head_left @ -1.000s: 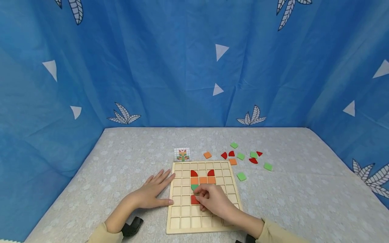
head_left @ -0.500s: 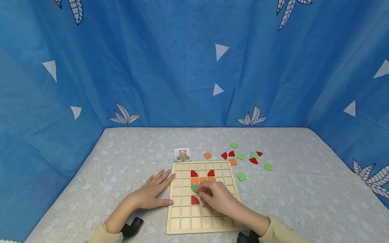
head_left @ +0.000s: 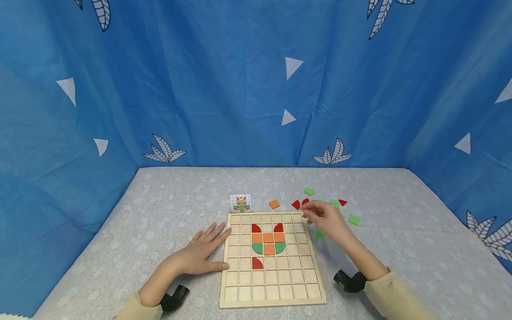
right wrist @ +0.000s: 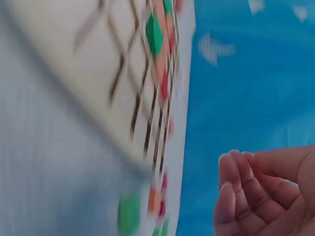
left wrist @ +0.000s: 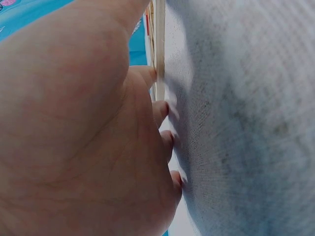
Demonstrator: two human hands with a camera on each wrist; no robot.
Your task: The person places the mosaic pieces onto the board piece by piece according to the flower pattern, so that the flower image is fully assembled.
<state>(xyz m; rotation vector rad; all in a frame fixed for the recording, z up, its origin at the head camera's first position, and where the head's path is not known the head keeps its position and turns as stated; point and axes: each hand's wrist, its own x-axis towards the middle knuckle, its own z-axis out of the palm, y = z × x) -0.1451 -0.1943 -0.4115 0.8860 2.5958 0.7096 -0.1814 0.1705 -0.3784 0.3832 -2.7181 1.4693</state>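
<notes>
- Moved: right hand (head_left: 326, 218), off the middle of the wooden grid board (head_left: 285, 278) to its far right corner; centre orange square (head_left: 269, 250) and right green quarter-round (head_left: 280, 247) now uncovered. Left hand (head_left: 203, 252) same place.
- Right hand: fingers bent, loosely curled, thumb near fingertips; nothing seen in it. Above/near loose tiles, some partly hidden behind it; can't tell contact.
- Left hand: flat, fingers spread, no grip; index finger and thumb at board's left edge, other fingers on table (head_left: 180, 186).
- Board flat on table. In its cells: two red quarter-rounds at top, row of three orange squares (head_left: 269, 238) below, then left green quarter-round (head_left: 257, 248), centre orange square, right green quarter-round; lower red quarter-round (head_left: 257, 263) just below left green one.
- Loose on table, beyond board and to its right: orange square (head_left: 274, 204), red pieces, green squares, e.g. one (head_left: 354, 219) right of right hand.
- Pattern card (head_left: 240, 203) just beyond board, far left corner.
- Black device on each wrist; blue curtain (head_left: 224, 89) behind. Right wrist view blurry.
</notes>
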